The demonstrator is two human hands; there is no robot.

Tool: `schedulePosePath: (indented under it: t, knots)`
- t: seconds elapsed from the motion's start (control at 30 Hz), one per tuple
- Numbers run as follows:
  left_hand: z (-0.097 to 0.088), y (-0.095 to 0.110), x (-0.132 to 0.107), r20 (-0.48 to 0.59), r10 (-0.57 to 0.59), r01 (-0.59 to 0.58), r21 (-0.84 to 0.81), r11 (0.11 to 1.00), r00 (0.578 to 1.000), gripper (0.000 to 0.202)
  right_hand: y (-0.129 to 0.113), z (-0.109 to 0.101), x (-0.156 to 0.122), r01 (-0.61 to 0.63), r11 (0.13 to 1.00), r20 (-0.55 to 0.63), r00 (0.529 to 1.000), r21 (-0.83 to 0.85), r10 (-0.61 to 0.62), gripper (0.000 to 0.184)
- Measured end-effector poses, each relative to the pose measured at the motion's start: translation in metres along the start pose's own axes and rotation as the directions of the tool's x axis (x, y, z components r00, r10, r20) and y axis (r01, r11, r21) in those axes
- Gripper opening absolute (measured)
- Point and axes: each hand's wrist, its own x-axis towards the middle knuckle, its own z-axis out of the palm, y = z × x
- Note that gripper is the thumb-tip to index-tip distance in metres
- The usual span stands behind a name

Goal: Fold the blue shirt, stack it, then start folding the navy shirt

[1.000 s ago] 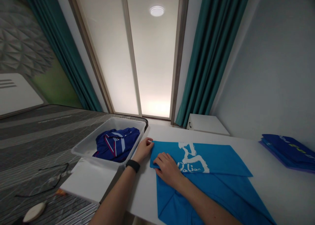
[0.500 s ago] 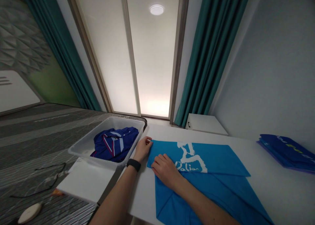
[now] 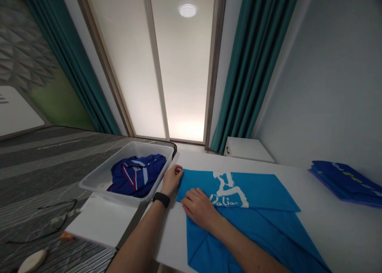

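A bright blue T-shirt (image 3: 268, 189) with white brush lettering that reads "Dalian" lies on the white table. Its upper part is folded over in a flat band, and the lower part spreads toward me. At the band's far left corner, my left hand (image 3: 172, 180), with a dark band on the wrist, pinches the cloth. My right hand (image 3: 198, 207) lies across the band's near left corner, its fingers together and curled at the edge. The thumb's grip there is partly hidden.
Left of the table stands a clear plastic bin (image 3: 98, 177) holding a dark blue garment (image 3: 135, 175). Folded blue clothes (image 3: 346, 183) are stacked at the table's right. A white cabinet (image 3: 247, 149) stands beyond the far edge, near a teal curtain (image 3: 256, 66).
Both hands keep nearly the same hold on the T-shirt. The whole view has shifted slightly, with things appearing a little further left.
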Motion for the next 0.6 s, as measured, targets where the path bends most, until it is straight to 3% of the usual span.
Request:
schedulePosePath:
  t: [0.17, 0.37, 0.53, 0.6]
  knots:
    - [-0.001, -0.001, -0.001, -0.003, 0.014, -0.014, 0.036, 0.999, 1.0, 0.021, 0.0, -0.002, -0.002, -0.037, 0.998, 0.003, 0.999, 0.044, 0.037, 0.004]
    - [-0.01, -0.004, -0.013, 0.022, 0.057, -0.056, -0.032, 0.998, 0.998, 0.03, -0.002, -0.007, 0.006, -0.125, 0.992, 0.017, 0.992, 0.01, 0.125, 0.026]
    - [-0.013, -0.005, -0.017, 0.017, 0.073, -0.071, -0.129, 0.989, 0.997, 0.035, -0.008, -0.004, 0.02, -0.108, 0.987, -0.017, 0.994, -0.116, 0.107, 0.012]
    - [-0.012, -0.006, -0.017, 0.006, 0.068, -0.066, -0.161, 0.985, 0.998, 0.036, -0.005, -0.003, 0.024, -0.157, 0.984, -0.065, 0.986, -0.082, 0.152, 0.005]
